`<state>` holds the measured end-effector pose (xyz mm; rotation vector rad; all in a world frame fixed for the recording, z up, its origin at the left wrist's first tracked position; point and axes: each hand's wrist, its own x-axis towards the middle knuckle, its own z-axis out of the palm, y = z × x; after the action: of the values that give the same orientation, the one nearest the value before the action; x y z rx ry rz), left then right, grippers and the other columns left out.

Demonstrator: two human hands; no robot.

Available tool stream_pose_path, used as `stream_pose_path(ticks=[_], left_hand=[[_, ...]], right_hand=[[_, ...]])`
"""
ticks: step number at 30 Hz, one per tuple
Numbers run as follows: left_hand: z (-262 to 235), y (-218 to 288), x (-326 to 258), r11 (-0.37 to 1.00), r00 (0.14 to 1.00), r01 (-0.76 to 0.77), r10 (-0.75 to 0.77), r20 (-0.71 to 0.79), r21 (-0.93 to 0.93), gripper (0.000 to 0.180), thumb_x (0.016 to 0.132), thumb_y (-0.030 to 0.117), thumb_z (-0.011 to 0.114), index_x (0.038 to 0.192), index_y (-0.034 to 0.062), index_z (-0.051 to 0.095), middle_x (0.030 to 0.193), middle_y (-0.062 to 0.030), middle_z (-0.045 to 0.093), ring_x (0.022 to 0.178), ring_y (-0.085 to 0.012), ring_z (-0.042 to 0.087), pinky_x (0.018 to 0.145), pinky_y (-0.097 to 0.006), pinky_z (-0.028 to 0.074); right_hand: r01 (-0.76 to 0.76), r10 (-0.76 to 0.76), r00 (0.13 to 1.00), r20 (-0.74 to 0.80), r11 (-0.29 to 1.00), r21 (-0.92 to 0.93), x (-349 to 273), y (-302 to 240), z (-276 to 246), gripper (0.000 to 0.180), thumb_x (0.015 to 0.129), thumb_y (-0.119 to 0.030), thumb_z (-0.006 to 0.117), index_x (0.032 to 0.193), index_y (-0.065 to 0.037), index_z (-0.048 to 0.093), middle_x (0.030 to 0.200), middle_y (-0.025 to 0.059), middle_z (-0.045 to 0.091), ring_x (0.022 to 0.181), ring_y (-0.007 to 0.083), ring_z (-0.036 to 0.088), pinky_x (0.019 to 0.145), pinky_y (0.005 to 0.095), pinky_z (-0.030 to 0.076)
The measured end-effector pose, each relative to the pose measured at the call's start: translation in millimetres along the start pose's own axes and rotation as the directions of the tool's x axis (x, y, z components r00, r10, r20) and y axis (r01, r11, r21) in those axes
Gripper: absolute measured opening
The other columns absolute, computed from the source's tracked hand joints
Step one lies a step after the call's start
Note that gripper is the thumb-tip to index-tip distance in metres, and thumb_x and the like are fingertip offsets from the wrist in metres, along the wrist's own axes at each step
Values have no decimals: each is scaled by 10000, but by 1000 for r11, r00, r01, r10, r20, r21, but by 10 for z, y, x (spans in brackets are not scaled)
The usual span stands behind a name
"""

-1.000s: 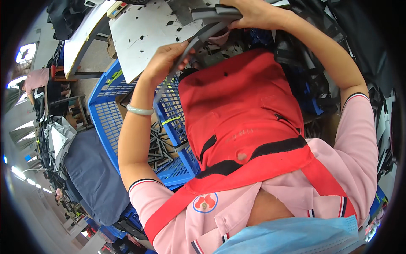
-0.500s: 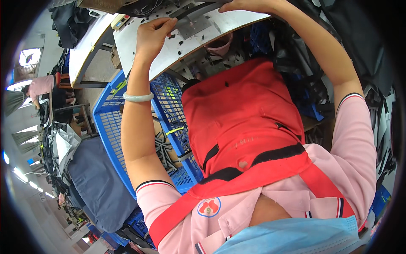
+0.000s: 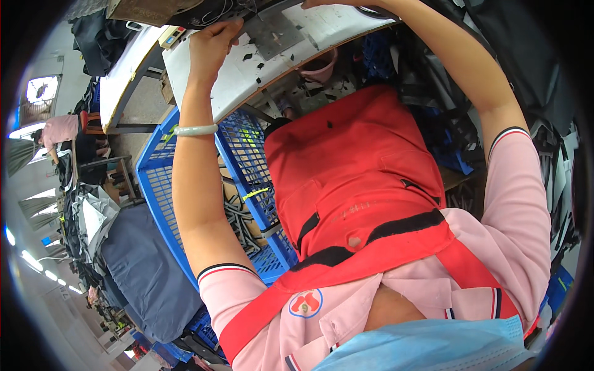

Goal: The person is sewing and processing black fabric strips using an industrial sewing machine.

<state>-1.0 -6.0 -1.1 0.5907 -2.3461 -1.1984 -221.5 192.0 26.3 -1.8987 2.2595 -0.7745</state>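
Observation:
At the far side of the white work table (image 3: 204, 80), my left hand (image 3: 211, 49) is closed, its thumb and fingertips pinching the end of a dark strip (image 3: 267, 13). The strip runs rightward from there toward my right hand (image 3: 337, 2). Only a small part of that hand shows at the top edge, near the strip's other end, and its grip is hidden. Below the strip, a grey metal plate (image 3: 275, 38) is set in the table top. Small black scraps (image 3: 260, 65) lie around it.
A blue plastic crate (image 3: 162, 179) holding dark curved pieces stands left of my lap. A pink bucket (image 3: 320, 69) sits under the table. Dark material (image 3: 526, 68) hangs at the right. Another person (image 3: 60, 131) bends over work far left.
Both my hands have shifted left and slightly farther away, and the dark strip has moved with them. My right hand now shows less at the top edge.

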Motion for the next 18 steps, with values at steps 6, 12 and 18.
stream_pose_path(ticks=[6, 12, 18], left_hand=[[-4, -85, -102, 950, 998, 37, -53, -43, -309, 247, 896, 241, 696, 979, 14, 747, 685, -17, 649, 560, -62, 491, 534, -216, 386], [-30, 8, -367, 980, 984, -8, -28, 178, 198, 278, 887, 263, 683, 1000, 14, 732, 775, -43, 697, 652, -97, 613, 581, -250, 494], [486, 313, -411, 977, 959, 88, -31, 280, -196, 348, 900, 301, 677, 1013, -28, 700, 829, -40, 686, 717, -111, 627, 613, -255, 511]], right_hand=[[3, -4, 989, -149, 1000, -10, -158, 38, 38, 626, 732, -361, 772, 1153, 61, 582, 1029, 273, 643, 1025, 379, 619, 864, 419, 479], [236, -231, 972, 50, 957, -168, -645, -679, 595, 288, 732, -142, 697, 990, -55, 604, 994, 147, 666, 1013, 313, 625, 848, 408, 519], [581, -530, 814, 240, 735, -350, -696, -1190, 1250, 163, 794, -125, 568, 943, -63, 593, 958, 86, 662, 1019, 241, 613, 928, 372, 469]])
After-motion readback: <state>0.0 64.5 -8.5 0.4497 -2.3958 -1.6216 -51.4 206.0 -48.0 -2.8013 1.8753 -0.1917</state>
